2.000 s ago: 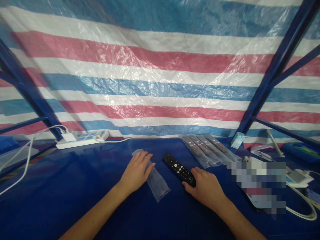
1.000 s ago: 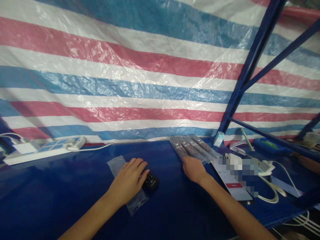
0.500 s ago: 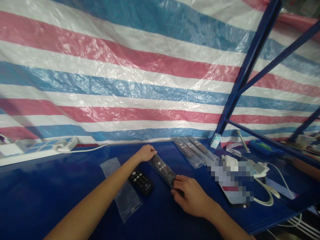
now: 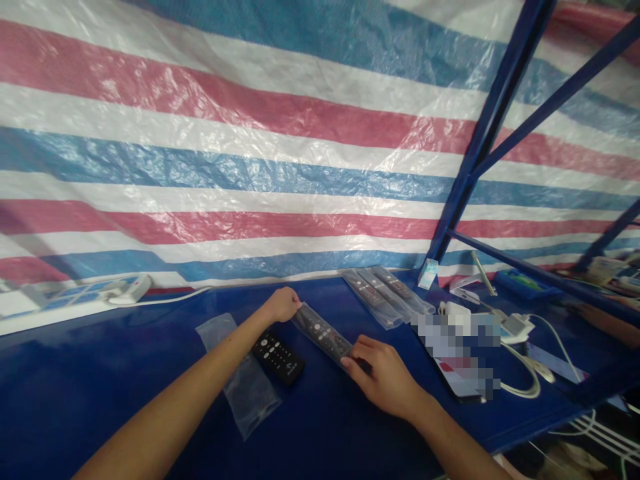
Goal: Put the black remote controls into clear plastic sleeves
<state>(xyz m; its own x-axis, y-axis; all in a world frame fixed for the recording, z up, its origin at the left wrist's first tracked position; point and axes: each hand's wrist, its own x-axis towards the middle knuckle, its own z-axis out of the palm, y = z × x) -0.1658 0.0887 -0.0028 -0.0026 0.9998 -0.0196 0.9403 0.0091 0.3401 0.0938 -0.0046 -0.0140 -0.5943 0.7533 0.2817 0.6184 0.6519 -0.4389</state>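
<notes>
My left hand (image 4: 284, 304) and right hand (image 4: 383, 373) each pinch an end of one bagged remote (image 4: 324, 335), fingers closed.

No text can be read: the small white marks on the black remote (image 4: 278, 359) and on the bagged remote (image 4: 323, 334) are too tiny.

Bagged remote control (image 4: 325, 336): dark, buttons up, in a clear sleeve, held aslant at both ends over the blue tabletop (image 4: 335, 433). Bare remote control (image 4: 281, 360): black, face up, near it. Plastic bag (image 4: 254, 393): clear, empty, creased, lying beside the bare one.
</notes>
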